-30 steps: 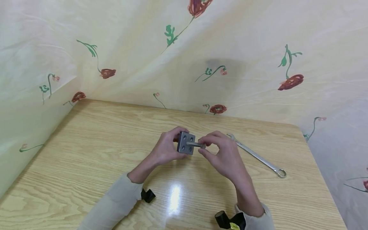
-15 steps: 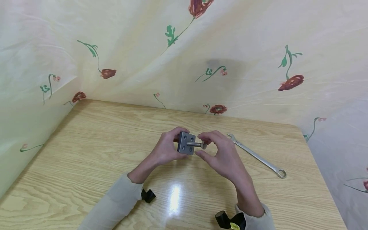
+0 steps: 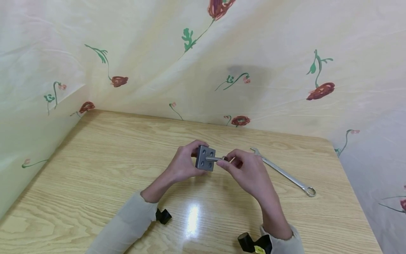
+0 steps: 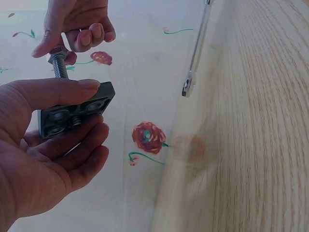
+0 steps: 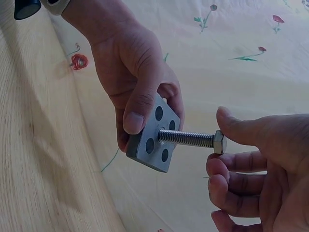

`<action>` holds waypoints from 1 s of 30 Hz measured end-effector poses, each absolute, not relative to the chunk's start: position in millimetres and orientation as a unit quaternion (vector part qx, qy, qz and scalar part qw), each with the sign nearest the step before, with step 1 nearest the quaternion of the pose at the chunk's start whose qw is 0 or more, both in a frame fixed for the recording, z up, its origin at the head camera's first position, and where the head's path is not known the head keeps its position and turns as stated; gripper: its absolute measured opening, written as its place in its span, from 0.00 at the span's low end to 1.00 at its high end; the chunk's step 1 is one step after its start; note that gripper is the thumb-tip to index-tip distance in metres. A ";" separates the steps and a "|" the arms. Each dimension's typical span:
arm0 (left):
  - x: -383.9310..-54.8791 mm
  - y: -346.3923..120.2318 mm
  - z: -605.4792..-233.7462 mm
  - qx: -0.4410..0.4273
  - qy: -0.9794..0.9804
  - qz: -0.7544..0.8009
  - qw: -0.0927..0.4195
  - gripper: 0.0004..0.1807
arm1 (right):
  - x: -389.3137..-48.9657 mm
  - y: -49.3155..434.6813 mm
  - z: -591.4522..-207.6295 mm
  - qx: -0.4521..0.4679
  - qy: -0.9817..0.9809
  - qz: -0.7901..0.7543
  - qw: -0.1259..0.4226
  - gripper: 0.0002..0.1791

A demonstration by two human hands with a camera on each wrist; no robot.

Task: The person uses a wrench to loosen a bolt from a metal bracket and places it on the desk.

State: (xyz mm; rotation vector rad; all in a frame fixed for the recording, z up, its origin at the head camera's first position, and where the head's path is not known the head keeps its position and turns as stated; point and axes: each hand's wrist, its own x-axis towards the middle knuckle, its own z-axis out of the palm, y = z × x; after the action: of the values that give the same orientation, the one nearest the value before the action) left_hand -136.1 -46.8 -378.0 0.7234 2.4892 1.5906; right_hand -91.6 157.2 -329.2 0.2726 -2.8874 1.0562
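My left hand (image 3: 185, 162) grips a square grey metal plate (image 5: 150, 145) by its edges, with round holes near its corners. A hex bolt (image 5: 190, 138) with a threaded shank stands in the plate's centre hole. In the left wrist view its tip (image 4: 76, 121) pokes out at the plate's other face. Most of the shank shows between plate and head. My right hand (image 3: 247, 169) has thumb and index finger around the hex head (image 5: 220, 142), pinching it, its other fingers loosely curled. Both hands hold the parts up above the wooden table (image 3: 127, 141).
A combination wrench (image 3: 282, 171) lies slantwise on the table, to the right of my right hand. Floral cloth (image 3: 158, 53) hangs behind the table and along its sides. Each wrist carries a black camera mount, such as the one on the right (image 3: 245, 242).
My right thumb and fingers opened off the bolt head half a second ago and have now closed around it again. The left hand and the plate have stayed in place.
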 end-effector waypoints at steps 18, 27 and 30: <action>-137.2 -47.3 -377.0 0.239 0.818 0.521 0.052 0.38 | -89.3 154.4 -333.1 0.185 -0.912 0.336 0.148 0.13; -136.8 -46.8 -377.0 0.237 0.816 0.524 0.056 0.38 | -90.0 155.2 -331.6 0.195 -0.911 0.341 0.128 0.16; -136.8 -47.1 -377.2 0.240 0.816 0.524 0.055 0.38 | -90.7 155.6 -331.4 0.191 -0.912 0.341 0.126 0.20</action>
State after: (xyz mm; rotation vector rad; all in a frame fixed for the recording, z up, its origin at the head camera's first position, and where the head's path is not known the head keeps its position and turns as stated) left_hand -136.8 -47.1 -377.2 0.7282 2.4762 1.5900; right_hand -90.7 155.6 -331.4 0.5573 -2.6554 0.9947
